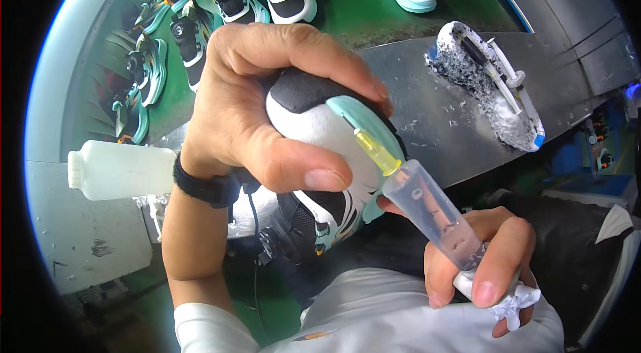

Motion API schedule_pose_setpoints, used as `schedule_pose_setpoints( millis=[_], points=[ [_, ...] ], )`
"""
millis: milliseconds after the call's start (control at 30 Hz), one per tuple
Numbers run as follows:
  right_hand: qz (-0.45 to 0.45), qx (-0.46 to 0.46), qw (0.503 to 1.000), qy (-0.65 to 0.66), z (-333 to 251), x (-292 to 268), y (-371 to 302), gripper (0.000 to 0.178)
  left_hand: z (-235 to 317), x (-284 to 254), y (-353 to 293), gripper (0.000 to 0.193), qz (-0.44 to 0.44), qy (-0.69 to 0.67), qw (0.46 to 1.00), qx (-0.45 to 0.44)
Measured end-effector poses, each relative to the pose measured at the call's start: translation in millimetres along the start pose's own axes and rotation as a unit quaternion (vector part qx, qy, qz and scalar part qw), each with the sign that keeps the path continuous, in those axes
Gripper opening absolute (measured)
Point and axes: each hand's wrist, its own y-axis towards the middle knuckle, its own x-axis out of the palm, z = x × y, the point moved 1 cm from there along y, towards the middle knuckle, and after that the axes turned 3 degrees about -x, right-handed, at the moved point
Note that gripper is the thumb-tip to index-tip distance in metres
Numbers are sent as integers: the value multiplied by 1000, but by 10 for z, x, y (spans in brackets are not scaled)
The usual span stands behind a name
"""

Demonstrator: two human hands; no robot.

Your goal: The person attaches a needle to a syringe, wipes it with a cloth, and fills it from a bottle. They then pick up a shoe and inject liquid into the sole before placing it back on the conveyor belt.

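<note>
My left hand [260, 113] is closed around the toe end of a sneaker [314, 123], with the thumb on the white upper and the fingers over the far side. The shoe is white and black with a teal sole edge; my hand hides part of it. In my right hand [491, 259] is a clear plastic syringe [434, 209] with a yellow dispensing tip, tilted up to the left. Its tip touches or nearly touches the shoe where the upper meets the teal edge. Crumpled white material [514, 303] shows at my right fingers.
Several similar sneakers stand on a green belt [354, 23] at the far side. A white plastic bottle [123, 169] lies sideways beyond my left wrist. On the metal table edge [427, 106] rests a fuzzy grey-white clump [481, 83] with a slim syringe-like tool on it.
</note>
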Motion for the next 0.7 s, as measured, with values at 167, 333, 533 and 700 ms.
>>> schedule_pose_setpoints(
  millis=[167,333,533,700],
  points=[
    [16,4,1000,0,-9,58,-9,46,-1,20,17,54,-18,-10,1000,1],
    [82,27,996,-7,-21,128,-92,45,-30,103,32,54,-15,-21,1000,16],
    [62,51,996,-33,-13,35,-196,44,-189,0,17,59,-61,5,996,71],
    [20,103,994,36,133,-138,-270,46,-361,-111,-128,64,-30,-57,997,41]
  ],
)
